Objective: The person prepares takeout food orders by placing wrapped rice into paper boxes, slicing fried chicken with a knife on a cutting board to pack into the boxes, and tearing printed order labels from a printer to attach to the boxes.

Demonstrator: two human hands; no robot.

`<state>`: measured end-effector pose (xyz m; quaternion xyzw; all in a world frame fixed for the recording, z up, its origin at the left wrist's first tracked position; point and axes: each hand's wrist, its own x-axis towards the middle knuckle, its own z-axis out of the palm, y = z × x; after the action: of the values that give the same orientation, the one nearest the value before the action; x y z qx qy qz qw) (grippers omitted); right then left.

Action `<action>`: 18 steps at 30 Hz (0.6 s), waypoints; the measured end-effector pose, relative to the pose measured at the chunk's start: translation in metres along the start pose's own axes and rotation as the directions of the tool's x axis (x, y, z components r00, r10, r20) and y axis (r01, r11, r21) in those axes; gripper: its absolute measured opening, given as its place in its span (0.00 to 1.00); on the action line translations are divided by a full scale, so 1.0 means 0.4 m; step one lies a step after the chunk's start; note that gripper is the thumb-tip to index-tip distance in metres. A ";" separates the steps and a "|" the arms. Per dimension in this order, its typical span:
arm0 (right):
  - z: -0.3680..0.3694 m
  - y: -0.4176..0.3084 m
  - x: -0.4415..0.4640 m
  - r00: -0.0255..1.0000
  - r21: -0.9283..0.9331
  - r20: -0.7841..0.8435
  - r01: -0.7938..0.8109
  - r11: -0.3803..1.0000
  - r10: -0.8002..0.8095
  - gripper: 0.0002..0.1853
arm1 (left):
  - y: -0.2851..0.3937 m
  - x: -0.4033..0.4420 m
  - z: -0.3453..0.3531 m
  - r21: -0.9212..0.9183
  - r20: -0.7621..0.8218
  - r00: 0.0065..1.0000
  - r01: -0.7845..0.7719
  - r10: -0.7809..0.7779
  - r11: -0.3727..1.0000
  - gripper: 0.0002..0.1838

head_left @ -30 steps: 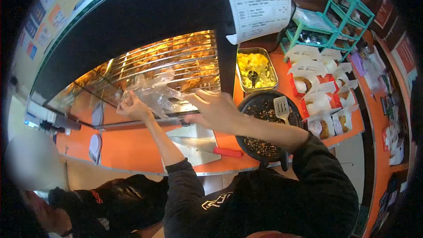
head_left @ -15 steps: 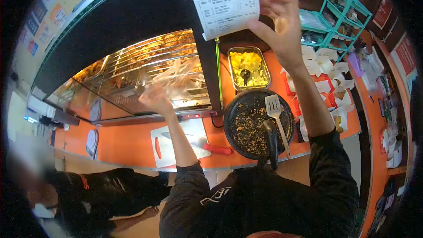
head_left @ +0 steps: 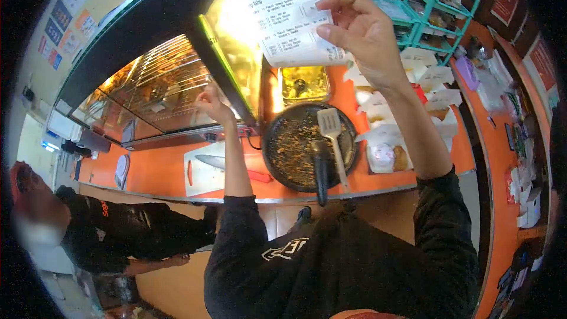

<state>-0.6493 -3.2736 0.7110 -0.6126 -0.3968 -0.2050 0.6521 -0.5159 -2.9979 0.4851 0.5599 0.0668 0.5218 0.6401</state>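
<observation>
My right hand (head_left: 369, 38) is raised at the edge of a long printed receipt (head_left: 283, 23), thumb over the paper and index finger at its side. The receipt hangs in front of the dark top of a lit glass cabinet (head_left: 171, 82). My left hand (head_left: 214, 106) is in front of the cabinet's right part, near the wire racks. Its fingers are bent and slightly blurred, and whether they hold anything is unclear. Below the receipt are a metal tray of yellow food (head_left: 305, 85) and a black pan (head_left: 292, 153) with browned crumbs and a slotted spatula (head_left: 329, 124) across it.
A knife (head_left: 215, 161) lies on a white cutting board (head_left: 195, 176) on the orange counter (head_left: 150, 171). Open food boxes (head_left: 384, 156) stand right of the pan, below a teal rack (head_left: 440, 15). Another person (head_left: 142, 230) is at the lower left.
My right hand has risen from beside the cabinet to the receipt. The clear bag seen earlier at my left hand can no longer be made out. The view has shifted right.
</observation>
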 end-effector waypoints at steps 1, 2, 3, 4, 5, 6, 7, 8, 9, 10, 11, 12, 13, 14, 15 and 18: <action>-0.033 -0.033 -0.035 1.000 0.073 -0.005 -0.010 0.997 0.010 0.16 | -0.014 -0.010 0.007 0.037 -0.011 0.999 -0.033 0.034 0.999 0.18; -0.069 -0.063 -0.071 1.000 0.145 -0.011 -0.019 0.989 0.021 0.16 | -0.018 -0.021 0.012 0.074 -0.018 0.998 -0.066 0.067 0.995 0.19; -0.107 -0.092 -0.108 0.997 0.141 -0.026 -0.065 0.988 0.070 0.19 | 0.017 -0.030 0.015 0.074 -0.023 1.000 -0.007 0.009 0.997 0.20; -0.143 -0.123 -0.148 0.996 0.128 -0.045 -0.067 0.989 0.073 0.19 | 0.049 -0.039 0.021 0.075 -0.026 0.998 0.051 -0.049 0.996 0.21; -0.177 -0.155 -0.187 0.997 0.128 -0.058 -0.051 0.990 0.059 0.20 | 0.042 -0.040 0.024 0.160 -0.051 0.996 -0.062 0.071 0.985 0.22; -0.210 -0.185 -0.225 0.996 0.125 -0.071 -0.036 0.992 0.045 0.21 | 0.034 -0.059 0.040 0.242 -0.067 0.979 -0.170 0.192 0.955 0.23; -0.247 -0.213 -0.264 0.997 0.010 -0.072 0.012 1.000 -0.011 0.22 | 0.190 -0.154 0.071 0.424 -0.081 0.970 -0.174 0.229 0.889 0.24; -0.281 -0.237 -0.300 0.996 -0.010 -0.087 0.010 1.000 -0.011 0.22 | 0.281 -0.231 0.108 0.321 -0.050 0.935 -0.318 0.352 0.892 0.24; -0.312 -0.257 -0.337 0.995 -0.036 -0.091 0.025 0.999 -0.028 0.22 | 0.348 -0.307 0.127 0.115 0.090 0.968 -0.246 0.236 0.962 0.23; -0.340 -0.276 -0.372 0.994 -0.056 -0.096 0.038 0.998 -0.043 0.23 | 0.408 -0.379 0.147 -0.074 0.249 0.958 -0.127 0.142 0.989 0.22; -0.365 -0.295 -0.403 0.993 -0.107 -0.109 0.032 0.994 -0.044 0.23 | 0.472 -0.447 0.176 -0.212 0.469 0.871 -0.053 0.149 0.976 0.22; -0.391 -0.308 -0.429 0.992 -0.112 -0.124 0.018 0.994 -0.032 0.23 | 0.537 -0.514 0.204 -0.321 0.655 0.734 0.055 0.180 0.946 0.22; -0.419 -0.318 -0.454 0.988 -0.151 -0.152 0.008 0.989 -0.031 0.23 | 0.602 -0.585 0.234 -0.405 0.786 0.576 0.205 0.225 0.891 0.24; -0.444 -0.326 -0.476 0.984 -0.187 -0.176 -0.005 0.982 -0.029 0.24 | 0.656 -0.651 0.263 -0.444 0.868 0.402 0.366 0.292 0.818 0.26; -0.470 -0.331 -0.496 0.983 -0.184 -0.181 -0.017 0.983 -0.017 0.24 | 0.688 -0.705 0.290 -0.457 0.879 0.343 0.409 0.331 0.790 0.28; -0.553 -0.332 -0.542 0.975 -0.177 -0.221 -0.024 0.984 -0.016 0.24 | 0.787 -0.839 0.361 -0.411 0.911 0.254 0.516 0.325 0.752 0.33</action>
<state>-0.8208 -3.5558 0.6433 -0.6425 -0.3006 -0.3054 0.6352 -0.7557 -3.3948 0.6178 0.4896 -0.4840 0.0119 0.7252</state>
